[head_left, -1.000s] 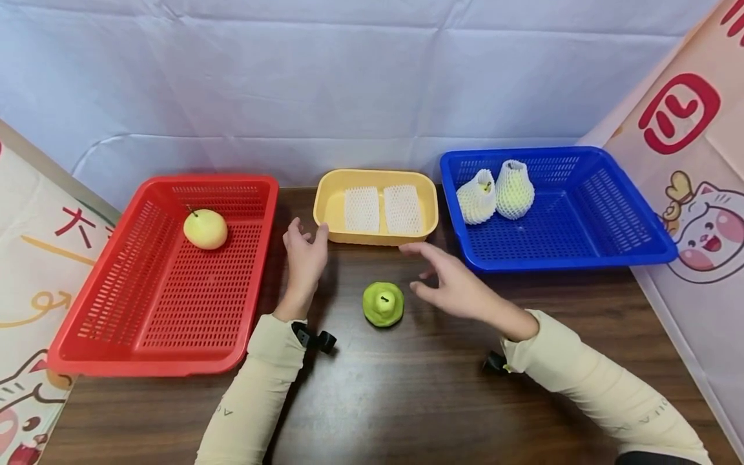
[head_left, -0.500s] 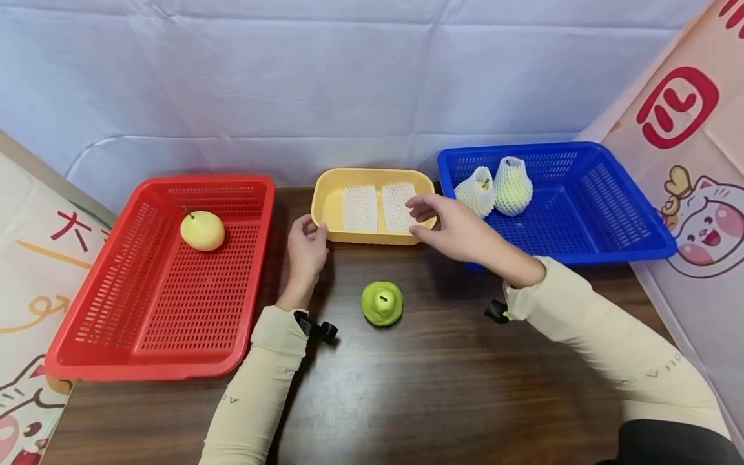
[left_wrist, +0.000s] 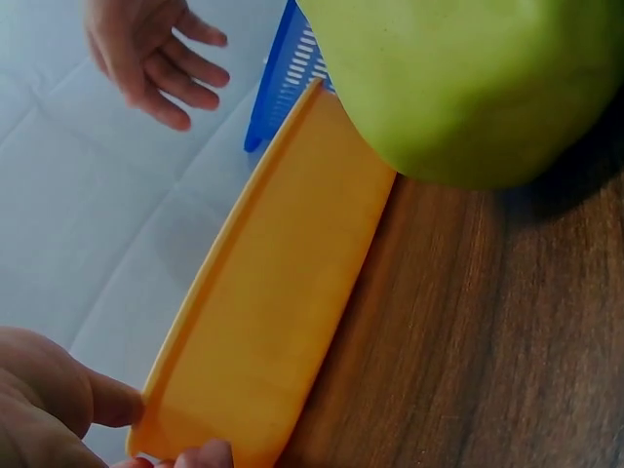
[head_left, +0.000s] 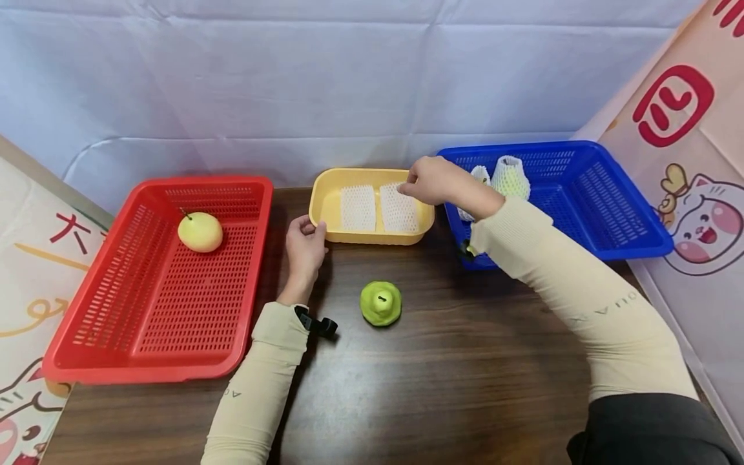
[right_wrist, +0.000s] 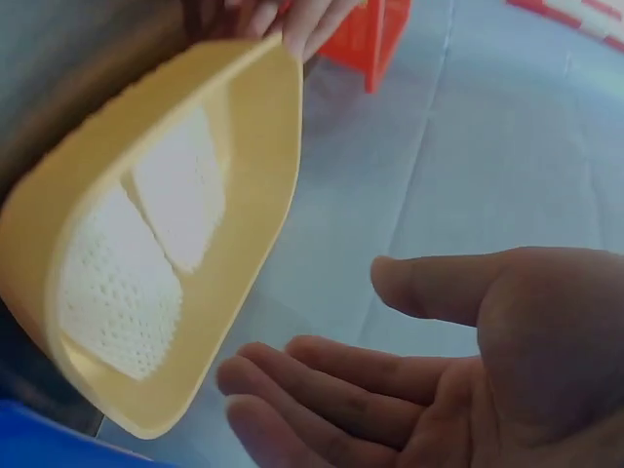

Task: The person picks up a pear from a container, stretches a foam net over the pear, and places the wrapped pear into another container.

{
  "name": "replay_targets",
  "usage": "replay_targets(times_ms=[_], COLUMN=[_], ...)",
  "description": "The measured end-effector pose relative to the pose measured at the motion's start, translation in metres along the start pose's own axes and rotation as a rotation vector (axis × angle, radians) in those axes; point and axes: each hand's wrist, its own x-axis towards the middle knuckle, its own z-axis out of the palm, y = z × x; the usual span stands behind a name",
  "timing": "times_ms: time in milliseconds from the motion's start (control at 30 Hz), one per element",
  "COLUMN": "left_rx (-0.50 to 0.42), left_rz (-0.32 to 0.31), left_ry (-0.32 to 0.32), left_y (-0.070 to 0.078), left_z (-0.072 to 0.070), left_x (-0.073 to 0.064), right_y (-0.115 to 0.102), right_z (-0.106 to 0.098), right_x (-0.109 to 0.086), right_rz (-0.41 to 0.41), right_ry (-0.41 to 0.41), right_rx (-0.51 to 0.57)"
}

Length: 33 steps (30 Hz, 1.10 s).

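Note:
My left hand (head_left: 306,252) grips the near left corner of a yellow plastic tray (head_left: 372,238), thumb and fingers at its rim in the left wrist view. Two flat white foam fruit nets, a left net (head_left: 358,208) and a right net (head_left: 398,210), lie side by side inside. Over the tray's right end hovers my right hand (head_left: 438,179), holding nothing; in the right wrist view its fingers (right_wrist: 361,405) are extended and the thumb stands apart. A green pear (head_left: 381,303) stands upright on the table in front of the tray, its stem up.
At left, a red basket (head_left: 244,310) contains one pale yellow pear (head_left: 200,232). The blue basket (head_left: 604,226) at right holds two pears in white foam nets, one netted pear (head_left: 510,177) showing well, the other partly behind my right wrist. A white cloth (head_left: 261,77) hangs behind.
My left hand has moved up to the tray's corner and taken hold. My right hand has moved from beside the green pear, up and forward over the tray's right end.

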Motion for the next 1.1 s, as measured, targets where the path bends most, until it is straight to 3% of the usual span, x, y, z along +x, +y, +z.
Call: replay_targets(times_ms=[167,467,733,900,1100], left_rx=[0.001,-0.004,0.006,0.011,0.011], left_rz=[-0.002,-0.012,-0.018,-0.022,-0.011], left_ry=[-0.001,0.003,-0.003,-0.003,-0.003], left_y=[0.000,0.001,0.002,0.002,0.001], left_z=[0.001,0.000,0.001,0.001,0.001], left_x=[0.001,0.001,0.002,0.002,0.003], right_y=[-0.008,-0.024,-0.024,-0.018,-0.011], right_z=[-0.005,0.004,0.019,0.028,0.032], right_x=[0.021,0.051,0.069,0.076,0.080], right_rz=[0.100,0.226,0.374,0.465,0.462], right_ry=[-0.057,-0.030,-0.144,-0.167,-0.163], right_rx=[-0.026,-0.073,-0.147,-0.137,-0.157])
